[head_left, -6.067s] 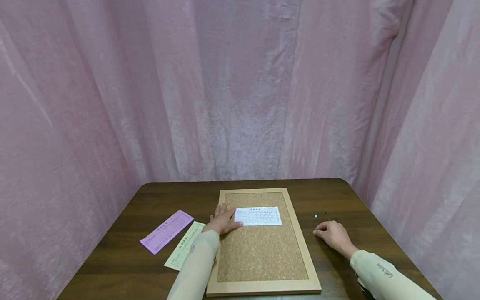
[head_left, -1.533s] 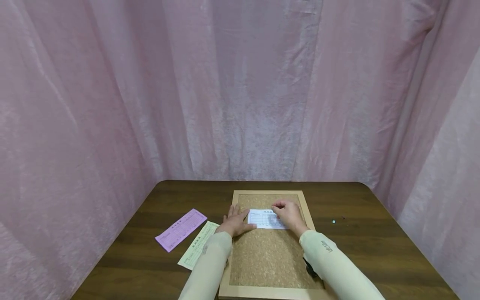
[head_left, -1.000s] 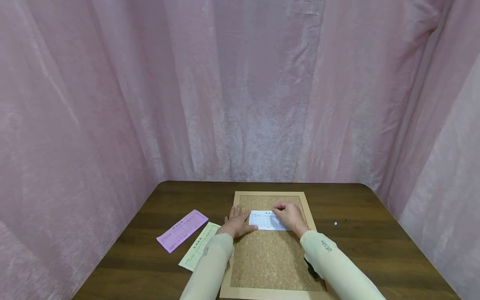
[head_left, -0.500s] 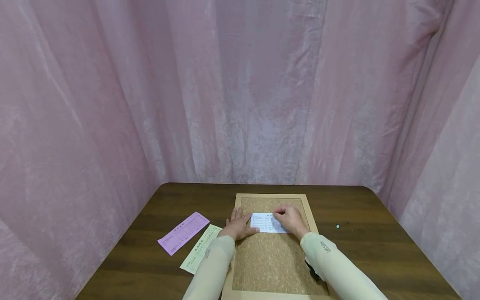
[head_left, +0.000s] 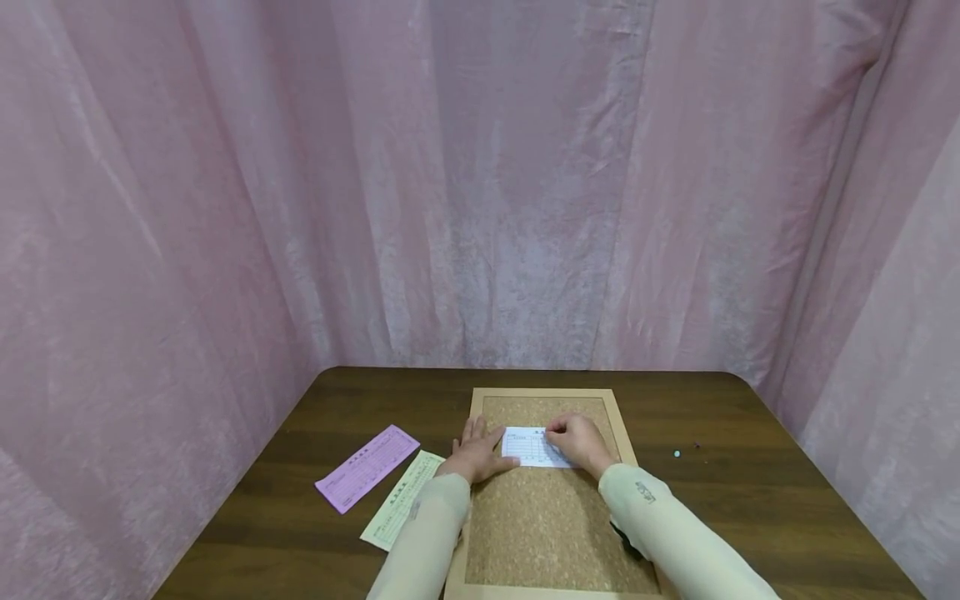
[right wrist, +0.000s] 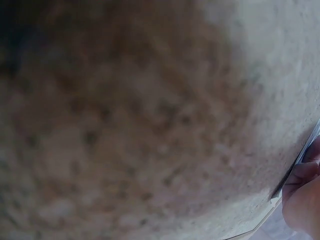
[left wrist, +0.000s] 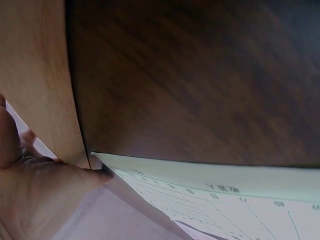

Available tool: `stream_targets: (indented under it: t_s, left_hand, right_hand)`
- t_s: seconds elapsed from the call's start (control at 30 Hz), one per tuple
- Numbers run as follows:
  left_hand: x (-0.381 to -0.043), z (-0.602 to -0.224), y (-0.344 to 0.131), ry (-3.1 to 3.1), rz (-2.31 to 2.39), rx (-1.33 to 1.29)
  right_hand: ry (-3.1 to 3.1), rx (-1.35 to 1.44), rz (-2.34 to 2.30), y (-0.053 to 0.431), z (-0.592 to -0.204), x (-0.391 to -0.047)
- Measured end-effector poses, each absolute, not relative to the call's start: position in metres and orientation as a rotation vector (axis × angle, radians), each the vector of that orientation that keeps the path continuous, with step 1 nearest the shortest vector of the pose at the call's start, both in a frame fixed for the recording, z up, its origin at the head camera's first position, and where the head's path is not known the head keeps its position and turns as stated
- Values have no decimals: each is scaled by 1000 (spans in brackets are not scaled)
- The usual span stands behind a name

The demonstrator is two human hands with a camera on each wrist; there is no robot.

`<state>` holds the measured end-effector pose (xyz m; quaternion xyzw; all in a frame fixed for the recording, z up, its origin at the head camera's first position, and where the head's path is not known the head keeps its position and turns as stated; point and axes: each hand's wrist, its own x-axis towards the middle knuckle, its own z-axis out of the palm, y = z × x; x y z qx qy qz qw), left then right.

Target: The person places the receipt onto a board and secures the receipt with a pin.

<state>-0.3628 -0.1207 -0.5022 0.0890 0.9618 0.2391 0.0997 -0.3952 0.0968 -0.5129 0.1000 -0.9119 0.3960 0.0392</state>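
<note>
A white printed form slip (head_left: 525,448) lies across the upper part of a wood-framed cork board (head_left: 551,521). My left hand (head_left: 477,452) rests spread over the board's left edge, thumb and forefinger on the slip's left end. In the left wrist view this hand (left wrist: 45,195) lies over the wooden frame (left wrist: 40,65). My right hand (head_left: 582,439) is on the slip's right half, thumb and forefinger pinched together at its upper middle. They hold a push pin, mostly hidden by the fingertips. The right wrist view has the hand (right wrist: 301,200) at its edge, beside blurred cork (right wrist: 150,135).
A purple form slip (head_left: 367,468) and a light green one (head_left: 401,500) lie left of the board, the green one partly under my left sleeve. Right of the board are a small light-blue pin (head_left: 677,454) and a dark purple pin (head_left: 697,445). Pink curtains (head_left: 480,183) surround the table.
My right hand has come from the table beside the loose pins onto the white slip, then lowered slightly there. The left hand stays on the slip's left end; the view has shifted a little.
</note>
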Motion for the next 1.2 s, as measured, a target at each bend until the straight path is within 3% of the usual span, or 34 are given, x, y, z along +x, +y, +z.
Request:
stream_targets:
  t_s: [1.2]
  left_hand:
    - [-365, -504, -120, 2834, 678, 235]
  right_hand:
    - [-2866, 222, 1150, 99, -513, -393]
